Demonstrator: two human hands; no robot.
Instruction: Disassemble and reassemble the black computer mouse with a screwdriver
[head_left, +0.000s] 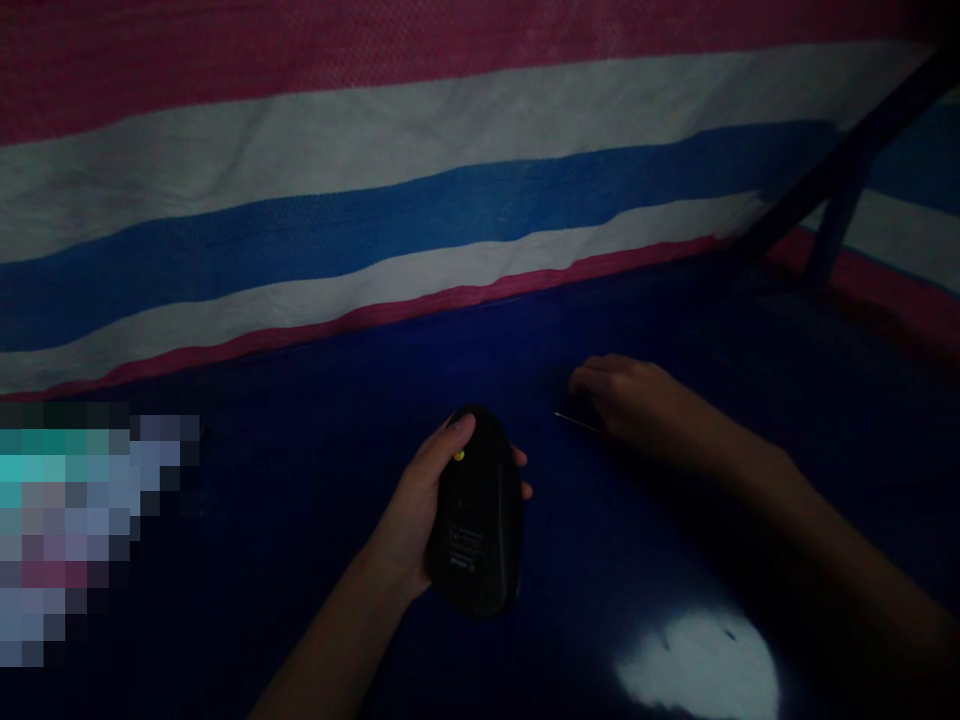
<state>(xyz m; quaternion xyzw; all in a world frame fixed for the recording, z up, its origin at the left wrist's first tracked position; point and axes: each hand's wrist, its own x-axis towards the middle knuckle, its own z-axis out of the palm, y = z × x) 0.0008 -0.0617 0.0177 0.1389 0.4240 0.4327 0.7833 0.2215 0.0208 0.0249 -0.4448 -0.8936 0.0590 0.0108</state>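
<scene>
A black oval device resembling a computer mouse [480,520] is gripped in my left hand [416,500], its flat underside with faint printed text and a small yellow-green spot facing up. My thumb lies across its upper left edge and fingertips show at its right side. To the right, my right hand [634,400] is curled low over the dark blue surface [322,420]. A thin metallic shaft [576,421] sticks out to the left from beneath this hand; whether the fingers hold it is hidden in shadow.
Behind the surface hangs a red, white and blue striped sheet [375,230]. Dark bars [840,170] slant at the back right. A pixelated patch covers the left edge. A bright reflection shows at the lower right.
</scene>
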